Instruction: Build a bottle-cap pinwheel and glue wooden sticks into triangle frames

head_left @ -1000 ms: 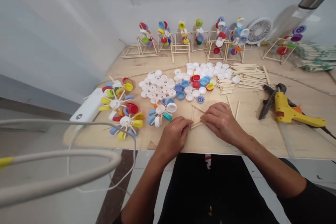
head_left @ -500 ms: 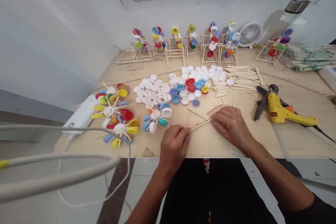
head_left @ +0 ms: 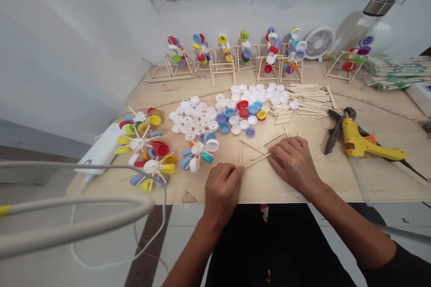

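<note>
Head view: your left hand (head_left: 222,190) has its fingers curled in, their tips at the left end of the lower stick (head_left: 256,161), and your right hand (head_left: 294,163) bends its fingers over the other end. Whether either grip pinches that stick or only presses on it, you cannot tell, as the fingers hide the contact. The stick lies low across the bench (head_left: 257,188) between your hands; with a left stick (head_left: 240,152) and a slanting stick (head_left: 251,145) it outlines a rough triangle just in front of you. Beyond its right corner, a loose stick (head_left: 272,140) lies near your right fingers.

Farther out, a blue cap (head_left: 224,128) sits at the near edge of a spread of white and coloured caps. Left of that is a cap wheel (head_left: 197,148) with sticks for spokes, and more such wheels lie beyond it. A stick pile (head_left: 310,96) lies right of the caps. Well to your right rests a yellow glue gun (head_left: 352,136). Along the wall at the back stand stick frames carrying caps, with a white fan (head_left: 319,43) toward the right.
</note>
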Demonstrator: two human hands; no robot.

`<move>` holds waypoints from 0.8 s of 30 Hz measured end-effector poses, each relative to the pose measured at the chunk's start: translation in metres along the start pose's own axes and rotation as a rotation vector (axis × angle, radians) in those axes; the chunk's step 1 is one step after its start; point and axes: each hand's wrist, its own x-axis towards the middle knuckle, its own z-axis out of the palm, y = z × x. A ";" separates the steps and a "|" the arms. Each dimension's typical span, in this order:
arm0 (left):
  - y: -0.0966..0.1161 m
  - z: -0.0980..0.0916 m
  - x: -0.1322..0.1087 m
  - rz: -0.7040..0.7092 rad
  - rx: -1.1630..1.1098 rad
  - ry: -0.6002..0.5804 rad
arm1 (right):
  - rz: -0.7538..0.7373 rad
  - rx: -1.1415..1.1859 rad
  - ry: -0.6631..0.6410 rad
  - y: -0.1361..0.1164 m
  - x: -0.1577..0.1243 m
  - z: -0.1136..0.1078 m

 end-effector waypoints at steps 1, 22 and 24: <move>0.000 0.000 0.000 0.000 0.000 -0.002 | 0.007 -0.006 0.009 0.000 0.000 0.000; 0.000 0.000 0.001 0.017 0.020 -0.015 | -0.020 -0.042 0.077 -0.002 0.001 0.004; 0.000 0.000 0.001 0.015 0.020 -0.017 | -0.020 -0.041 0.073 -0.002 0.001 0.004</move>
